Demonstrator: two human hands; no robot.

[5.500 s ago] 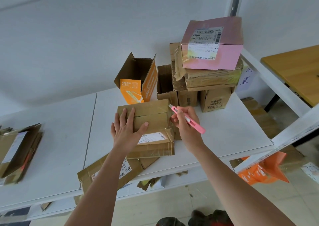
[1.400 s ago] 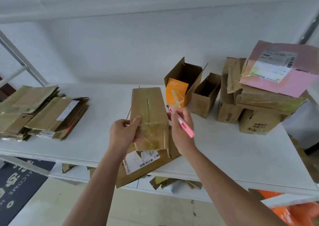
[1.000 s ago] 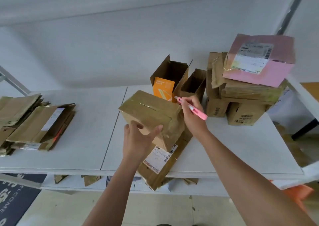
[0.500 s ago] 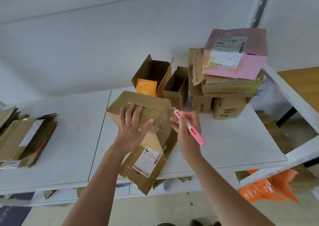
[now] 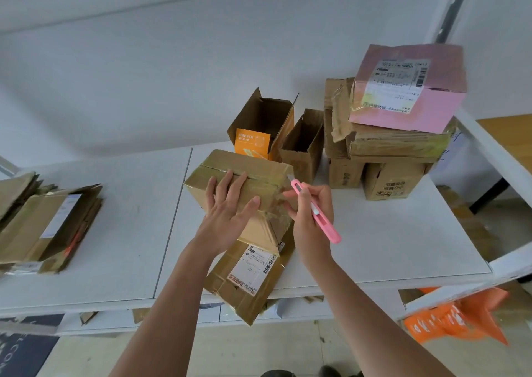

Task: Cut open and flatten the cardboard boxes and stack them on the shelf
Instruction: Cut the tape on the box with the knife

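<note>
I am pressing my left hand (image 5: 227, 212) flat on the taped brown box (image 5: 244, 181) at the centre of the frame, fingers straight and slightly spread across its top face, fingertips reaching up to the tape seam and thumb stretching out to the right along the near edge. The box is sitting tilted on top of a labelled flattened box (image 5: 247, 276) that is hanging over the front edge of the white shelf (image 5: 388, 232).

My right hand (image 5: 311, 212) is curling around the pink box cutter (image 5: 315, 212), fingers and thumb pinching its body just right of the box. The cutter is pointing up and to the left, its tip sitting right at the box's upper right corner, by the tape; I cannot tell whether the blade is touching.

Behind the box, an open orange-printed box (image 5: 259, 129) and an open brown box (image 5: 305, 146) are standing upright side by side. In the upper right of the frame, a pink box (image 5: 408, 88) is resting on a pile of brown boxes (image 5: 385, 160). At the left edge, a stack of flattened cardboard (image 5: 43, 227) is lying on the shelf, well apart from my hands.
</note>
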